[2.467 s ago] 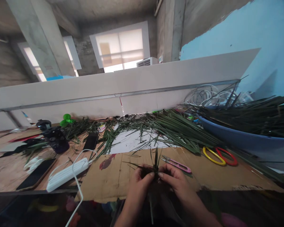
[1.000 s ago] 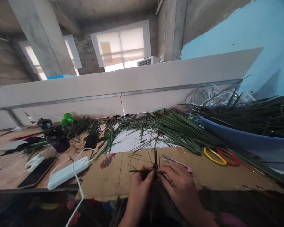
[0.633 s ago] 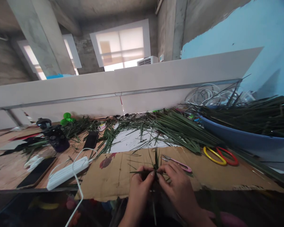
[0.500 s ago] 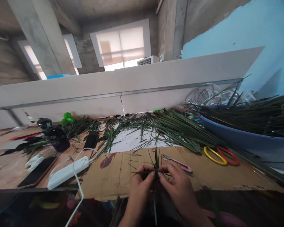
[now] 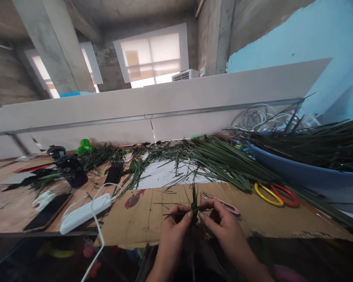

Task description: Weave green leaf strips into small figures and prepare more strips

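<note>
Over cardboard (image 5: 135,215), left hand (image 5: 175,231) and right hand (image 5: 220,229) pinch one palm-leaf bundle (image 5: 194,209).

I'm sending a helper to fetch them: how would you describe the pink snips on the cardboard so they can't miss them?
On the wooden workbench, find the torn cardboard sheet at the front. The slim pink-handled snips lie on it just beyond the right hand, apart from the yellow and red scissor handles further right.

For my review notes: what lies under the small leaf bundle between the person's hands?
A torn brown cardboard sheet lies beneath the leaf bundle, the left hand and the right hand. The hands hide the patch directly below the bundle, so that spot cannot be seen.
</note>
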Available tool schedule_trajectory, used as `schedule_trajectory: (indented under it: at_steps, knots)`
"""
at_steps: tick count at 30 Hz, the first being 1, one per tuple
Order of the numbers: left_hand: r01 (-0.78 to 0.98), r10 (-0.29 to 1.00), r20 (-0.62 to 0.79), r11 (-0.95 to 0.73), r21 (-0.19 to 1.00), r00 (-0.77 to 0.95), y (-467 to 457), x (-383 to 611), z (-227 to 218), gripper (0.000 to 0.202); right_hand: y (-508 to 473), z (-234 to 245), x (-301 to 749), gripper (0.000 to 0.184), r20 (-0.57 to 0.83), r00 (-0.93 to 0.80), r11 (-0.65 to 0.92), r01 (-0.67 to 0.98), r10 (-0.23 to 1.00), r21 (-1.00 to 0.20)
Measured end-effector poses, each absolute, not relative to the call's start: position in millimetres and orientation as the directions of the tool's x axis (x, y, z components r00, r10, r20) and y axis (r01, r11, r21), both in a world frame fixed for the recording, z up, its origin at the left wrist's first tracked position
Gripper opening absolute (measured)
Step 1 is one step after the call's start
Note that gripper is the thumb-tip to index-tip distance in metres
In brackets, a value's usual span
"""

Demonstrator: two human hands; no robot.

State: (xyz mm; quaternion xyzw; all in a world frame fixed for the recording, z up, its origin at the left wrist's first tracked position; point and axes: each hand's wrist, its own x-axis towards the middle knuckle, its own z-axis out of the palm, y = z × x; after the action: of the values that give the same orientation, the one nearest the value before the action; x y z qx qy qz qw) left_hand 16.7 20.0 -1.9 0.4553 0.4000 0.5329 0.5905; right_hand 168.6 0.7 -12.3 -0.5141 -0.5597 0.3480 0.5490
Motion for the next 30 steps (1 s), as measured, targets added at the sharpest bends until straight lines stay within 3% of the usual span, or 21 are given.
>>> schedule_trajectory:
  at_steps: [4, 16, 30]
  knots:
    - [-0.293, 0.995, 0.013, 0.015, 0.956, 0.095, 19.2, 16.5, -2.0, 0.033, 6.0, -15.5, 171.5, 0.023, 0.198, 0.045, 0.198, 0.001, 0.979, -0.980]
    - [-0.349, 0.995, -0.047, 0.074, 0.934, 0.083, 14.0, 17.1, 0.5, 0.032, 8.0, -13.2, 173.9, 0.029, 0.228, 0.133, 0.221, 0.070, 0.964, -0.973]
    - [-0.352, 0.997, -0.054, 0.067, 0.934, 0.048, 12.8, 16.1, -3.2, 0.031, 7.9, -17.6, 174.3, 0.032, 0.186, 0.107, 0.182, 0.048, 0.977, -0.982]
